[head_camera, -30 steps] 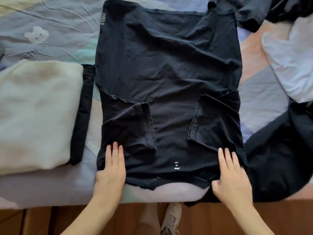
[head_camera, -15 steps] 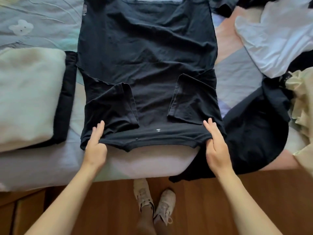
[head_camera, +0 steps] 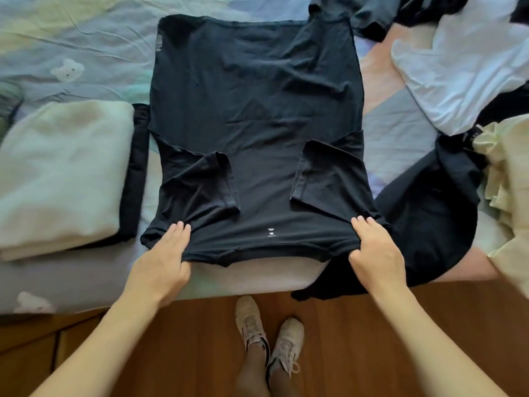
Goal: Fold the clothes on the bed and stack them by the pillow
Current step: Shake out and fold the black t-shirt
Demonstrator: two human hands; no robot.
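Black cotton t-shirt lies flat, back up, mid-bed on the pastel bear-print bedsheet, collar end at the near edge, hem far. Both short sleeves are already folded in over the body, so it's a long rectangle, ready for the lengthwise fold.

Left hand pinches the near-left shoulder corner: fingers together on top of the cloth, thumb tucked under the edge. Right hand does the same at the near-right corner, fingers curled over the fabric, thumb beneath. Gripping both corners at the collar end keeps that edge taut and square. My read: the next move is carrying it toward the hem.

Left of the shirt, just beside it: folded cream fleece garment on top of a folded black garment. Likely the stack; no pillow clearly in view.

Still unfolded, to the right: crumpled black garment hanging over the bed edge, touching the shirt's right corner, a white t-shirt, a pale yellow ruffled garment, and more dark clothing at the top.

Risk: the sleeves could slip out during the fold.
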